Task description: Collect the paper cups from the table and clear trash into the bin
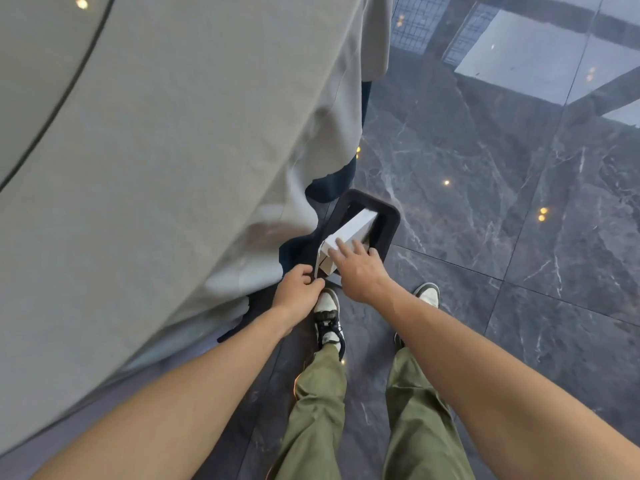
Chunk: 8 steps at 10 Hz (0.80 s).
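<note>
A black rectangular bin (391,225) stands on the floor by the table's cloth. A white box (353,230) lies tilted across its opening, one end inside. My right hand (358,268) rests flat on the box's near end, fingers spread. My left hand (298,292) pinches the box's open flap at its lower left edge. No paper cups are visible.
A grey tablecloth (156,168) covers the table on the left and hangs to the floor beside the bin. The floor (519,202) is dark marble tile. My legs in green trousers and two sneakers stand just behind the bin.
</note>
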### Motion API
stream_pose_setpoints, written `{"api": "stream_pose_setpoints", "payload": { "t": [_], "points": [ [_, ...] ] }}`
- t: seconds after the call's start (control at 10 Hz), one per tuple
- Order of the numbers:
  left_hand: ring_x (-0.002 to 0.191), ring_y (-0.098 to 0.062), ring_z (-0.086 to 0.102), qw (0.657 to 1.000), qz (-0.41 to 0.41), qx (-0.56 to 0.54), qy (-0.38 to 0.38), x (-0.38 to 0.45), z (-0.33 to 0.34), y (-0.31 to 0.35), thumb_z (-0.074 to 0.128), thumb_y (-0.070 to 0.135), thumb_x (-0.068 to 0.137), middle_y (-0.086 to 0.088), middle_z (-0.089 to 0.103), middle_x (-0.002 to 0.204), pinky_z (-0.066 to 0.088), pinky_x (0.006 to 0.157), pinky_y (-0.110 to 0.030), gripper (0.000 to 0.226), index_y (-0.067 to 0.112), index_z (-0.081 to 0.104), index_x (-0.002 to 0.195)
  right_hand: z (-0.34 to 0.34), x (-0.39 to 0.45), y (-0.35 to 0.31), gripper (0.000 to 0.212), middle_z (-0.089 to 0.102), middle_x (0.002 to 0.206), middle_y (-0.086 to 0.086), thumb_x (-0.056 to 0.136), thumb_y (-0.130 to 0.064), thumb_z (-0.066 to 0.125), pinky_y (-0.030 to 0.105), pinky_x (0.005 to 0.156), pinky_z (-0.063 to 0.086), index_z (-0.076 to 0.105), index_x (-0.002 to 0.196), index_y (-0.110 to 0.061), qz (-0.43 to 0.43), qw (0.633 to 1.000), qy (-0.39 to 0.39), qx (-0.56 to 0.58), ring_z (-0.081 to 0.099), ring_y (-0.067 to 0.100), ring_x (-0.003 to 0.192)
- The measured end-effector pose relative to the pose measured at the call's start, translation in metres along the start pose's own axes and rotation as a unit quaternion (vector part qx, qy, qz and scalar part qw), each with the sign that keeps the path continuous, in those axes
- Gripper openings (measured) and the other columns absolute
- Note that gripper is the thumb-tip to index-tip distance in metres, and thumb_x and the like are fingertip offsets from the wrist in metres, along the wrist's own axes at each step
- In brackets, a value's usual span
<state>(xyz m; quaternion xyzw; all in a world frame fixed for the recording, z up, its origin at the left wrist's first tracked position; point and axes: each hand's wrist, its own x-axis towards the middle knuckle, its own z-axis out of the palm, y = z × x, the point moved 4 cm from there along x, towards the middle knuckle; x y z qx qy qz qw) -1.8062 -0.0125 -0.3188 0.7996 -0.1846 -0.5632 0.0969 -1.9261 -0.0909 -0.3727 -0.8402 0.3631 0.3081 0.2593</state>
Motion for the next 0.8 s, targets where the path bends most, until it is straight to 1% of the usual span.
{"api": "stream_pose_setpoints", "payload": {
  "t": [0.1,0.2,0.3,0.4,0.5,0.6,0.7,0.8],
  "points": [
    [0.124,-0.019,0.061,1.000,0.017,0.007,0.006,0.001,-0.007,0.003,0.065,0.028,0.098,-0.006,0.063,0.137,0.042,0.093,-0.024,0.047,0.016,0.057,0.143,0.011,0.014,-0.008,0.078,0.005,0.170,0.009,0.096,-0.016,0.058,0.056,0.116,0.033,0.017,0.162,-0.017,-0.084,0.988,0.001,-0.127,0.011,0.033,0.156],
    [0.123,-0.018,0.060,1.000,0.020,0.006,0.019,0.010,-0.015,0.003,0.064,0.028,0.098,-0.004,0.064,0.135,0.040,0.091,-0.024,0.045,0.017,0.058,0.142,0.016,0.028,0.002,0.078,0.008,0.168,0.014,0.094,-0.019,0.059,0.054,0.111,0.038,0.019,0.161,-0.017,-0.050,0.990,-0.002,-0.135,0.018,0.033,0.152],
    [0.123,-0.019,0.061,1.000,0.010,0.005,0.008,0.018,-0.015,0.000,0.063,0.027,0.098,-0.005,0.065,0.135,0.044,0.096,-0.026,0.046,0.017,0.058,0.143,0.021,0.028,0.028,0.093,0.014,0.166,0.019,0.091,-0.019,0.064,0.055,0.110,0.040,0.004,0.162,-0.021,0.017,0.996,-0.024,-0.078,0.026,0.036,0.149],
    [0.117,-0.018,0.061,1.000,-0.001,0.004,-0.011,0.018,-0.007,0.000,0.063,0.026,0.098,-0.004,0.067,0.130,0.045,0.098,-0.027,0.046,0.016,0.058,0.143,0.021,0.021,0.038,0.100,0.024,0.163,0.017,0.088,-0.017,0.068,0.055,0.109,0.042,0.002,0.163,-0.014,0.037,0.998,0.011,-0.054,0.033,0.034,0.146],
    [0.111,-0.015,0.061,1.000,0.008,-0.001,-0.025,0.014,0.004,0.008,0.063,0.026,0.098,0.001,0.068,0.120,0.044,0.096,-0.026,0.047,0.015,0.057,0.143,0.023,0.007,0.034,0.082,0.041,0.155,0.016,0.087,-0.006,0.062,0.056,0.108,0.043,0.019,0.156,0.000,0.092,0.989,0.092,0.070,0.044,0.033,0.138],
    [0.123,-0.018,0.061,0.999,0.016,0.001,-0.040,0.015,0.012,0.016,0.062,0.027,0.097,-0.003,0.066,0.136,0.044,0.102,-0.028,0.051,0.017,0.055,0.146,0.029,-0.007,0.043,0.047,0.058,0.132,0.015,0.087,-0.004,0.054,0.055,0.094,0.048,0.039,0.132,-0.007,0.205,0.946,0.131,0.215,0.057,0.036,0.117],
    [0.141,-0.022,0.050,0.997,0.039,0.040,-0.054,0.014,0.019,0.027,0.060,0.028,0.100,-0.004,0.052,0.154,0.040,0.111,-0.034,0.056,0.020,0.046,0.154,0.040,-0.023,0.058,0.041,0.055,0.131,0.012,0.089,-0.016,0.052,0.053,0.091,0.051,0.041,0.129,-0.012,0.254,0.925,0.098,0.266,0.058,0.040,0.114],
    [0.146,-0.024,0.044,0.992,0.060,0.102,-0.044,0.010,0.017,0.037,0.058,0.029,0.101,-0.003,0.046,0.159,0.039,0.114,-0.039,0.059,0.021,0.040,0.157,0.034,-0.028,0.065,0.046,0.055,0.135,0.013,0.092,-0.019,0.050,0.053,0.095,0.049,0.043,0.137,-0.014,0.236,0.938,0.059,0.246,0.057,0.040,0.120]
  ]
}}
